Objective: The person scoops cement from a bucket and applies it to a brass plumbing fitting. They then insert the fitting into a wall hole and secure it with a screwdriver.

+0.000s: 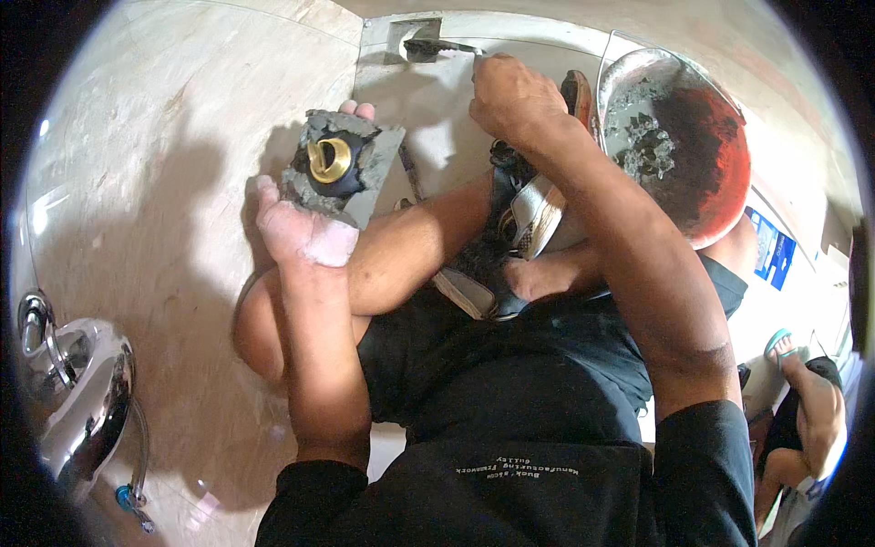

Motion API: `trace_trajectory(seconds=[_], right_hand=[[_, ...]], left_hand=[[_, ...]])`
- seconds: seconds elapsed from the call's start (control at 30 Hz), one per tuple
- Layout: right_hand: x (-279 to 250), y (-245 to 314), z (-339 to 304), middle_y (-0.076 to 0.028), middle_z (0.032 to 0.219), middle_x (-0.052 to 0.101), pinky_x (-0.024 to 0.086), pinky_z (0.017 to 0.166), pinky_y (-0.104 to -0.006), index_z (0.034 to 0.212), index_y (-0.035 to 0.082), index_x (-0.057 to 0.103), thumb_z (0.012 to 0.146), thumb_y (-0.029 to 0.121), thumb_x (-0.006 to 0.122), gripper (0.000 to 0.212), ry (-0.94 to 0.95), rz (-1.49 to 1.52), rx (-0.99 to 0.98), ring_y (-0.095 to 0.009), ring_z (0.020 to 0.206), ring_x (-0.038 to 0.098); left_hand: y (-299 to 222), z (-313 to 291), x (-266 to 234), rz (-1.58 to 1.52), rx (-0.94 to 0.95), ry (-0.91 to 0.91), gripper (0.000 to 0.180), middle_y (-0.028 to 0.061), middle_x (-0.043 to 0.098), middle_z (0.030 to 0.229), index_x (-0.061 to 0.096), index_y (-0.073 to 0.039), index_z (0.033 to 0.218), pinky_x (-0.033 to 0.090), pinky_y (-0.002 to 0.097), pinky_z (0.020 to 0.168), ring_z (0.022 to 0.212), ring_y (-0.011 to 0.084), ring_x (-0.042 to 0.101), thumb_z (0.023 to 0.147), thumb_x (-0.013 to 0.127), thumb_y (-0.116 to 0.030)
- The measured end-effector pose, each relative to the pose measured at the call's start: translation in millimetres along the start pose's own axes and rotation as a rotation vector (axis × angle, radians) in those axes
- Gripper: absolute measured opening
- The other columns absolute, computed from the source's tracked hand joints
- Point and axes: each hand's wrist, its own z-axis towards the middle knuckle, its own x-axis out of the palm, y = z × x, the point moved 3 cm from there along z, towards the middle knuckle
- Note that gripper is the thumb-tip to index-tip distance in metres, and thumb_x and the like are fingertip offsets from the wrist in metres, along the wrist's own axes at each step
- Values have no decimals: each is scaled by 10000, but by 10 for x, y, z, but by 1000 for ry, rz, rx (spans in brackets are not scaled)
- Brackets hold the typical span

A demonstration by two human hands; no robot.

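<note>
My left hand (305, 228) is closed around the edges of a square floor drain (383, 169), palm up. Grey mortar (326, 199) coats the drain's upturned underside around a black collar and a brass-coloured ring (334, 159). Whitish residue covers part of that wrist. Farther away, my right hand (518, 96) is closed on a narrow, mortar-smeared trowel (444, 46); its handle is hidden in the fist. The trowel's dark blade reaches left over a square recess (415, 38) in the floor by the wall.
A red bucket (729, 137) with wet grey mortar and a wire handle stands at the far right. My shoes (533, 214) are between my arms. Chrome fittings (96, 392) are at the left. Another person's leg (818, 415) shows at the right edge.
</note>
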Motion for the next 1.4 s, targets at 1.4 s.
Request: trace_trajectory(seconds=[1.4], right_hand=[[-1351,-141,-505,-227,985,735,553,850,-422,1016,-54,717,949,171,571,276,-3,10,-101,-294,957,725]], left_hand=[[-57,14,-10,129,-18,133,788,295,214,1682,240,98,1591,153,608,1294,1563,464,203,960,352,-360]])
